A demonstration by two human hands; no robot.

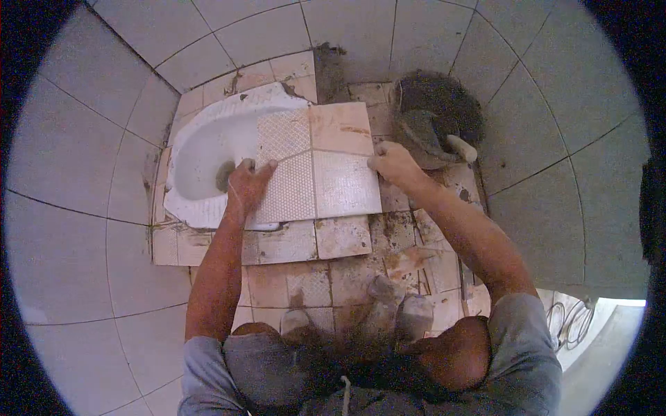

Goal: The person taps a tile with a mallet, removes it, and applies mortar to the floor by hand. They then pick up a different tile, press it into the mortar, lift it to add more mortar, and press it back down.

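A patterned tile sheet (pixel 340 184), made of several squares with visible joints, lies partly over the right end of a white squat toilet pan (pixel 201 156). My left hand (pixel 248 186) is closed on its left edge, above the pan. On the right edge, my right hand (pixel 397 165) grips with the fingers pressed together. The undersides of the fingers are hidden. Stained tiles (pixel 340 237) of the raised platform show below the sheet.
A dark bucket (pixel 444 104) holding a trowel-like tool with a pale handle (pixel 461 148) stands at the right. Tiled walls (pixel 548 139) enclose the space. My feet are on the dirty floor, and a coiled cable (pixel 572 324) lies at the lower right.
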